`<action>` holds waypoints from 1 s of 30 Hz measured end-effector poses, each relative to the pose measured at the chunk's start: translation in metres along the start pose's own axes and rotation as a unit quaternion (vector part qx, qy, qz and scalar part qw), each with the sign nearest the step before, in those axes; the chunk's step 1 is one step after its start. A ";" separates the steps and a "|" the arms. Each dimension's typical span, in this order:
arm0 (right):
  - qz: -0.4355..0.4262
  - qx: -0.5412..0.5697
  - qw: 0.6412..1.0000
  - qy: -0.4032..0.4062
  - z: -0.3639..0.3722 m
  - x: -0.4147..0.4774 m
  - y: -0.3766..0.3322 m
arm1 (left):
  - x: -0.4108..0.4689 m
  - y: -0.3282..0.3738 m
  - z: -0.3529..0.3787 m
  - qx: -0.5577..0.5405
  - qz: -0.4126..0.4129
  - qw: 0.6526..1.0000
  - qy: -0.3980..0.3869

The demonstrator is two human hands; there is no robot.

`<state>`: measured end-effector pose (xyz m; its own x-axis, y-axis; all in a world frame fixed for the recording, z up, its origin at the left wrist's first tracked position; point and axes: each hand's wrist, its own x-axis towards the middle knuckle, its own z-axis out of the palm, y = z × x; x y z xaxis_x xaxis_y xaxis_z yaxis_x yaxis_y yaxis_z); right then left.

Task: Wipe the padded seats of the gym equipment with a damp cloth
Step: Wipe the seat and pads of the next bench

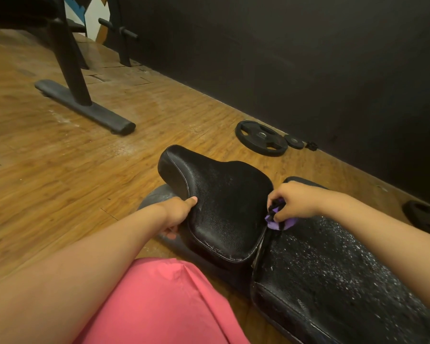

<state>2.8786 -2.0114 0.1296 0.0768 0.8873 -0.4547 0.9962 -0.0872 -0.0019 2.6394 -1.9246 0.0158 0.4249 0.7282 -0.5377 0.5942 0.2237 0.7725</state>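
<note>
Head view, looking down over my own arms: my left hand (178, 214) grips the left edge of the black seat pad (224, 202). My thumb (192, 200) lies flat on the top surface and my fingers are curled under the rim. The seat pad sits tilted, its narrow end raised and pointing away from me, and its leather-like skin is grained and shiny.

My right hand (296, 202) is closed around a bunched purple cloth (271, 223). It holds the cloth right at the gap where the wide end of the seat pad meets the long back pad (333, 269). The cloth touches the top of the back pad at that seam. I cannot tell whether it also touches the seat pad. The back pad runs off toward the lower right and is speckled all over with white flecks.

A grey base bar (154, 194) shows under the seat pad, just beyond my left wrist. Pink fabric (159, 301) of my clothing fills the bottom of the frame.

On the wooden floor (47, 170), near the dark wall (308, 58), a large weight plate (261, 138) lies flat with a small weight plate (294, 141) just beside it. Another dark plate (425, 214) lies at the right edge. At the upper left stands the black frame of another bench, its foot bar (85, 106) resting on the floor well apart from my seat.
</note>
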 end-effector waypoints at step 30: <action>-0.123 0.095 0.984 0.083 0.035 -0.014 -0.052 | -0.001 0.000 0.000 0.007 0.014 1.000 0.002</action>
<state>2.8246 -2.0351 0.1045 -0.1453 0.9523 -0.2683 0.9609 0.0711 -0.2678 2.6388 -1.9250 0.0161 0.4394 0.7368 -0.5139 0.5906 0.1941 0.7833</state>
